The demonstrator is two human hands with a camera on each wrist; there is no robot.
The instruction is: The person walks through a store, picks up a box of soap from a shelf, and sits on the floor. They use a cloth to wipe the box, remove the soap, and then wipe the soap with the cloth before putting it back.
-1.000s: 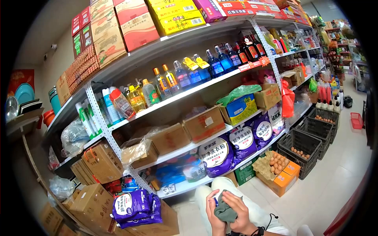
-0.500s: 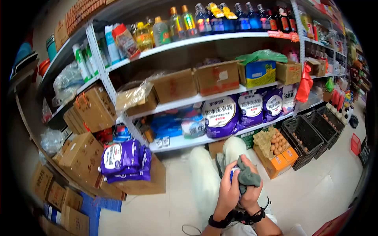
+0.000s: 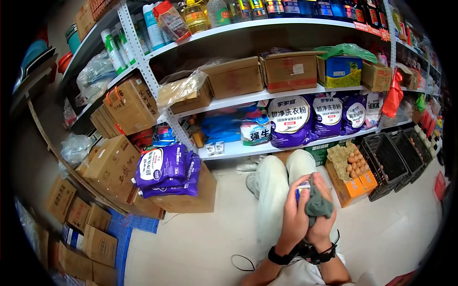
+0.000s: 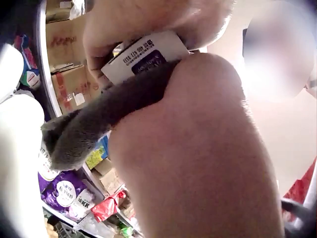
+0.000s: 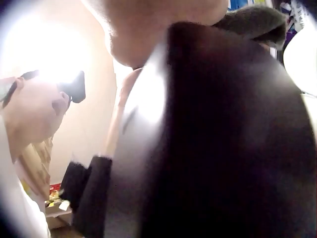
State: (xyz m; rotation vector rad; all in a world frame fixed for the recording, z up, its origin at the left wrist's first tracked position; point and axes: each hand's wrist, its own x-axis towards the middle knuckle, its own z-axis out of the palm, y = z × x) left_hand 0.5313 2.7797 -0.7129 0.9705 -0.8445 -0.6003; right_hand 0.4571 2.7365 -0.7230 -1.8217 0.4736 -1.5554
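Observation:
My left hand (image 3: 294, 217) and right hand (image 3: 324, 229) are close together above the knees in the head view. The left one grips a small white and dark-blue printed box (image 4: 143, 57), its printed face showing in the left wrist view. A dark grey-green cloth (image 3: 318, 204) is bunched in the right hand, pressed along the box. One end of the cloth hangs free in the left wrist view. Fingers hide much of the box. In the right wrist view a large dark shape covers most of the work, leaving a bit of cloth at the top.
Ahead stands a white shelf (image 3: 248, 149) with purple detergent bags (image 3: 291, 121) and cartons. More purple bags (image 3: 162, 167) lie on a box at left. Eggs (image 3: 355, 164) sit on an orange carton at right, beside black crates (image 3: 384, 164). Cartons (image 3: 100, 244) line the lower left.
The head view has tilted down, showing more floor. Both hands came fully into view and stay together on the box and cloth. The cloth's bunching has shifted, with more of it hanging below the fingers.

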